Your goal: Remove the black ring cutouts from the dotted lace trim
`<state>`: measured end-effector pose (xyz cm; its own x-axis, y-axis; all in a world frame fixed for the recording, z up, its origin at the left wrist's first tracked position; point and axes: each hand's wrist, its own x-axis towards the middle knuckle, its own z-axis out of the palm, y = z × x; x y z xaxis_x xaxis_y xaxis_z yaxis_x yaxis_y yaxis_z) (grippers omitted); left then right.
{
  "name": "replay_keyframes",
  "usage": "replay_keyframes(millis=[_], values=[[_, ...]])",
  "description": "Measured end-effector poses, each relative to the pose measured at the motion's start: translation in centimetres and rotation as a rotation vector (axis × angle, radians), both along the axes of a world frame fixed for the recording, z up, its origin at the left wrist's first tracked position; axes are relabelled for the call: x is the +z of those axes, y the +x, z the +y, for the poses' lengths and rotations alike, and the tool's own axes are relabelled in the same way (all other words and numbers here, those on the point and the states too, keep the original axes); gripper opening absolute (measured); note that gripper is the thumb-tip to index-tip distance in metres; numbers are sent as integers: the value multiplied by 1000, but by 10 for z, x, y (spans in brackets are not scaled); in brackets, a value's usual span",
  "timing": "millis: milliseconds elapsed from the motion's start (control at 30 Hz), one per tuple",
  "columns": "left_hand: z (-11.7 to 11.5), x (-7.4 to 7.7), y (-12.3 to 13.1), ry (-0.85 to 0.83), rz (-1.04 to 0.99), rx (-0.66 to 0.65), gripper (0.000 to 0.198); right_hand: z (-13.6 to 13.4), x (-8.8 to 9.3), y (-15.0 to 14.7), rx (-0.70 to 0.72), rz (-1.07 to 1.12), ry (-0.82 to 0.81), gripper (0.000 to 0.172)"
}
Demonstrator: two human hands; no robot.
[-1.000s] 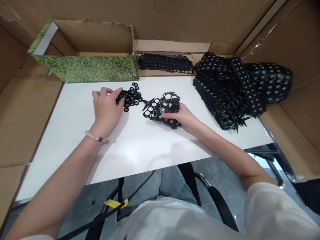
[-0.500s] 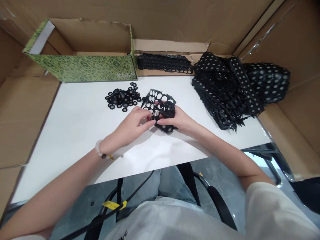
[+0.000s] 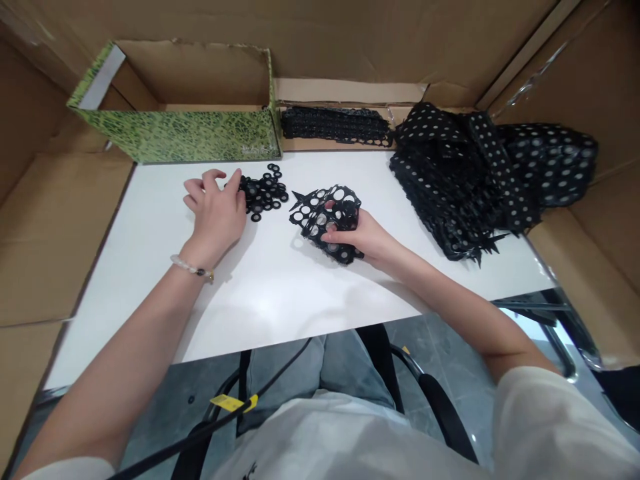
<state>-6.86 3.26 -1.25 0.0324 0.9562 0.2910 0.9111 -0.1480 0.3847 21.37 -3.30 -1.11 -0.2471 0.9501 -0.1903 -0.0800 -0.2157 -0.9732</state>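
My right hand [image 3: 370, 237] is closed round a crumpled black perforated sheet [image 3: 325, 217], thumb on top, just above the white table [image 3: 280, 287]. Many of its round holes are empty, while a few near the lower edge still have grey-centred discs. Over at the left, my left hand [image 3: 215, 207] has its fingers spread at the left side of a pile of small black rings [image 3: 265, 193]. The hand covers part of that pile, and I see nothing held in its fingers.
An open green-patterned cardboard box [image 3: 185, 137] stands at the back left. Beside it lies a stack of black holed strips [image 3: 337, 125]. Black dotted sheets [image 3: 450, 193] are heaped at the right. Cardboard walls [image 3: 350, 50] enclose the table.
My left hand has left the perforated sheet and moved left to the ring pile, its fingers spreading. My right hand keeps hold of the sheet in nearly the same place.
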Motion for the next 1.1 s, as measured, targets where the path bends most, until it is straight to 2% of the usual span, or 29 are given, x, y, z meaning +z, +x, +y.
replay_keyframes(millis=[67,100,200,233,300,400,567,700,800,933,1033,1100], values=[[-11,4,14,47,-34,-110,43,0,-3,-1,2,0,4,64],[-18,8,22,51,-71,-216,38,0,-4,-2,-4,4,12,64],[-42,18,46,-129,-134,-596,37,-1,-6,-5,-16,16,51,65],[-49,20,51,-171,-128,-663,39,-1,-6,-6,-5,20,63,66],[-59,21,59,-200,-114,-716,43,-2,-5,-7,44,31,70,67],[-63,18,61,-195,-127,-726,43,-3,-2,-7,102,65,63,72],[-59,15,59,-180,-101,-711,33,-2,1,-3,154,90,67,83],[-58,14,60,-196,-69,-728,36,-1,-6,-2,142,21,120,81],[-55,12,60,-246,-156,-746,45,0,-10,-3,139,-6,137,75],[-50,12,56,-342,-339,-727,46,1,-9,-3,151,-11,150,70],[-42,14,50,-441,-465,-629,44,2,-5,-1,109,-48,150,63],[-33,16,41,-399,-479,-439,41,3,-4,2,59,-70,131,60]])
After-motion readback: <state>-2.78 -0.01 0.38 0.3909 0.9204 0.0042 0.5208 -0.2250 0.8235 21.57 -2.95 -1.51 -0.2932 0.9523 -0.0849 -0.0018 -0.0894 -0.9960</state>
